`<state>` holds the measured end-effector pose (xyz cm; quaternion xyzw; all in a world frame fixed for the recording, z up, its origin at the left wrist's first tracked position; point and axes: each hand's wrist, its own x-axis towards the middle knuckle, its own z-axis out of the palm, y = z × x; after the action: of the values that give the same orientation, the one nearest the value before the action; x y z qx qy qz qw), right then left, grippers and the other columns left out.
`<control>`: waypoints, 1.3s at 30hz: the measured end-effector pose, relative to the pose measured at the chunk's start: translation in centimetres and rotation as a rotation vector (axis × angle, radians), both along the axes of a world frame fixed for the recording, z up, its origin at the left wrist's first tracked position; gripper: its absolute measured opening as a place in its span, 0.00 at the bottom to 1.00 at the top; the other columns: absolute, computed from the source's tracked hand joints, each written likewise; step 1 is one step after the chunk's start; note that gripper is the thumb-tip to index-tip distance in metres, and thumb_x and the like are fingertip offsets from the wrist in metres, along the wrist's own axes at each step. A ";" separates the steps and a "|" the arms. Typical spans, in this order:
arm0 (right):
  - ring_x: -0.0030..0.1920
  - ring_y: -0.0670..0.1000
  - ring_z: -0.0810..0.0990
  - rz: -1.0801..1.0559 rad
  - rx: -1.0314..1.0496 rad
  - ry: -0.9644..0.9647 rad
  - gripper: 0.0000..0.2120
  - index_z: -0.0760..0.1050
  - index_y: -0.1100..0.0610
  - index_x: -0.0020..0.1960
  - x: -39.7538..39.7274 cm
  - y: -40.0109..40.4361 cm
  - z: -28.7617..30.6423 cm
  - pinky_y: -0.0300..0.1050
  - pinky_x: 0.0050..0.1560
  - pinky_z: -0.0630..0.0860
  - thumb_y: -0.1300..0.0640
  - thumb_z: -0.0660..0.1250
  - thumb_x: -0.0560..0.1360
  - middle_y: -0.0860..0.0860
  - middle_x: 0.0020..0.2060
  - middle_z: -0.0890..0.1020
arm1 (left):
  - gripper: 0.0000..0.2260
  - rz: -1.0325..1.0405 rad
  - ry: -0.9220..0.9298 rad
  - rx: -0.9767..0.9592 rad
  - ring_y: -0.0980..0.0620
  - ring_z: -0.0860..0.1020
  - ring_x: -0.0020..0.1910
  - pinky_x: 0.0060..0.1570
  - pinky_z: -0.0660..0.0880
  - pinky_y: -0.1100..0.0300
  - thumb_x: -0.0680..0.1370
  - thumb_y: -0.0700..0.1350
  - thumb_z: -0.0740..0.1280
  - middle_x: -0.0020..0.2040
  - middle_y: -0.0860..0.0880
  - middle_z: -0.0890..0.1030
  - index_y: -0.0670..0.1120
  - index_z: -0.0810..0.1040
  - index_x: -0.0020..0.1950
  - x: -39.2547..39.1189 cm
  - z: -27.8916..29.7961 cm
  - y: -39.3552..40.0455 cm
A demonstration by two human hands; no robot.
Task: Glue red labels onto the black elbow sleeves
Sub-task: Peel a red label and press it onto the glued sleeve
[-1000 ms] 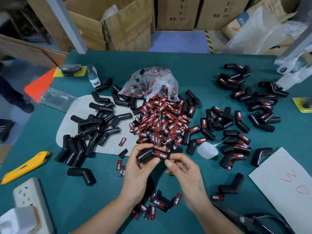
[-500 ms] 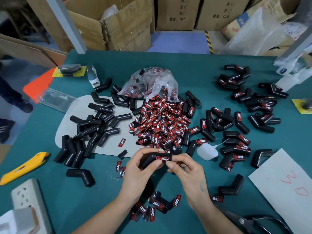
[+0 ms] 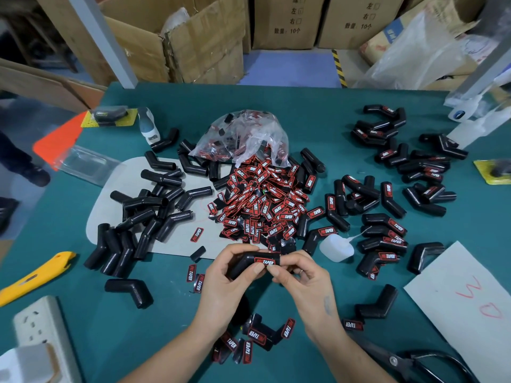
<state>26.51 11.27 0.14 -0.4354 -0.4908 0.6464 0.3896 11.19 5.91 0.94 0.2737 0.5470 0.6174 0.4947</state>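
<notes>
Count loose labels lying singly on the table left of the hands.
4: one label on the pale mat, one face-down black piece at the mat's edge, two overlapping beside the left hand. Others may be hidden.

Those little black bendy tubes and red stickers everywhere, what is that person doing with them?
A person is sticking red labels onto black elbow sleeves. The left hand grips one sleeve while the right hand presses its red label on with the fingertips. A big pile of loose labels lies in the middle of the green table, plain sleeves wait on the left, and labelled sleeves lie on the right.
</notes>
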 end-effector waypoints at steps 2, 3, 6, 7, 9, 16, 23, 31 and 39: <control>0.43 0.48 0.81 -0.002 -0.007 0.000 0.04 0.86 0.51 0.43 0.0 0.0 0.0 0.50 0.50 0.79 0.53 0.80 0.71 0.49 0.41 0.81 | 0.14 0.001 -0.002 -0.002 0.44 0.85 0.57 0.56 0.82 0.55 0.73 0.49 0.78 0.56 0.42 0.86 0.49 0.84 0.57 0.0 0.0 0.0; 0.43 0.47 0.81 -0.001 -0.007 -0.005 0.04 0.86 0.51 0.43 0.0 0.0 0.0 0.49 0.50 0.79 0.53 0.79 0.71 0.49 0.42 0.81 | 0.14 0.002 -0.007 -0.003 0.44 0.85 0.57 0.56 0.82 0.55 0.73 0.49 0.78 0.55 0.42 0.86 0.49 0.84 0.56 0.0 0.0 0.0; 0.42 0.48 0.81 0.000 -0.006 -0.015 0.04 0.87 0.53 0.44 0.1 0.0 -0.1 0.47 0.49 0.80 0.53 0.79 0.71 0.51 0.42 0.81 | 0.13 0.005 -0.013 -0.004 0.44 0.85 0.57 0.56 0.82 0.56 0.73 0.47 0.79 0.55 0.42 0.87 0.49 0.84 0.56 0.0 0.1 -0.1; 0.42 0.48 0.81 0.001 -0.005 -0.016 0.05 0.87 0.53 0.44 0.1 0.0 0.0 0.47 0.49 0.80 0.52 0.79 0.71 0.50 0.42 0.81 | 0.12 0.005 -0.007 -0.002 0.44 0.85 0.57 0.56 0.82 0.56 0.74 0.46 0.79 0.55 0.42 0.87 0.49 0.84 0.56 0.0 0.1 -0.1; 0.43 0.48 0.81 0.007 -0.003 -0.024 0.08 0.87 0.52 0.44 0.1 0.0 0.1 0.47 0.50 0.80 0.48 0.79 0.70 0.50 0.42 0.81 | 0.10 0.003 0.004 0.004 0.45 0.85 0.56 0.56 0.82 0.57 0.76 0.41 0.78 0.55 0.43 0.87 0.49 0.84 0.56 0.0 0.0 -0.1; 0.42 0.48 0.81 0.007 -0.008 -0.005 0.04 0.86 0.51 0.43 0.1 0.1 0.1 0.43 0.49 0.79 0.52 0.80 0.71 0.49 0.42 0.81 | 0.10 0.019 0.011 -0.001 0.46 0.86 0.55 0.55 0.82 0.57 0.75 0.40 0.76 0.54 0.43 0.87 0.50 0.85 0.55 0.2 0.2 -0.1; 0.42 0.47 0.81 -0.013 -0.012 0.011 0.02 0.86 0.53 0.41 0.0 0.1 0.3 0.42 0.48 0.79 0.57 0.78 0.70 0.49 0.41 0.81 | 0.10 0.025 -0.007 0.009 0.47 0.86 0.55 0.54 0.82 0.58 0.75 0.40 0.76 0.54 0.42 0.87 0.45 0.84 0.56 0.2 0.2 -0.1; 0.40 0.46 0.75 -0.025 -0.015 -0.023 0.06 0.87 0.54 0.44 -0.3 -0.1 0.5 0.44 0.46 0.74 0.56 0.79 0.68 0.47 0.38 0.76 | 0.10 0.027 0.028 0.004 0.44 0.85 0.56 0.55 0.82 0.57 0.76 0.38 0.76 0.54 0.42 0.87 0.45 0.83 0.57 0.3 0.1 -0.2; 0.43 0.51 0.74 -0.044 -0.007 -0.024 0.06 0.87 0.59 0.43 -0.4 -0.3 0.5 0.43 0.47 0.73 0.56 0.78 0.69 0.64 0.43 0.73 | 0.10 0.023 0.089 -0.016 0.47 0.86 0.53 0.54 0.82 0.58 0.74 0.42 0.76 0.52 0.45 0.87 0.53 0.85 0.54 0.6 0.2 -0.2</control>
<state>26.11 10.98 0.67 -0.4552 -0.4837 0.6339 0.3962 11.79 5.72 1.15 0.2907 0.5765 0.6059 0.4649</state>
